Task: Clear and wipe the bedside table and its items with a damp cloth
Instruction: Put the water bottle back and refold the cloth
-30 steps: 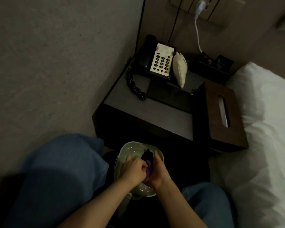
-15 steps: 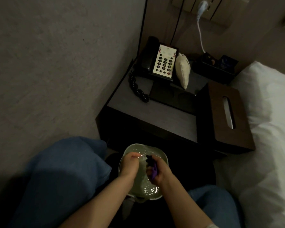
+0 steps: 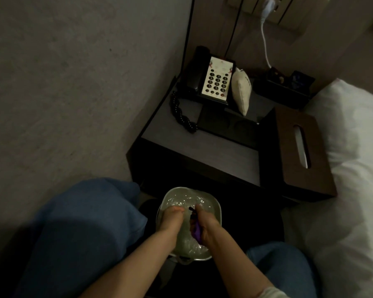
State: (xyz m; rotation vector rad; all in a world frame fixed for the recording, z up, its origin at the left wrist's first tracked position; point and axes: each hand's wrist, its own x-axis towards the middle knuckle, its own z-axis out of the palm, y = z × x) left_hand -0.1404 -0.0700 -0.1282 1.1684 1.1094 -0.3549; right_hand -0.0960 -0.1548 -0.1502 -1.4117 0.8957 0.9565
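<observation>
Dim bedside, basin on floor: right hand gripping purple cloth over water; left hand curled, grip unclear.

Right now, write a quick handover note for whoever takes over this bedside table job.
Right hand grips the purple cloth over the basin of water on the floor.
Left hand is in the basin, fingers curled; whether it holds anything cannot be told.
Done: cloth wetted.
Left: nothing cleared yet. The phone, small pillow, black tray and tissue box all sit on the table. Move them off, wipe the top and each item.
</observation>
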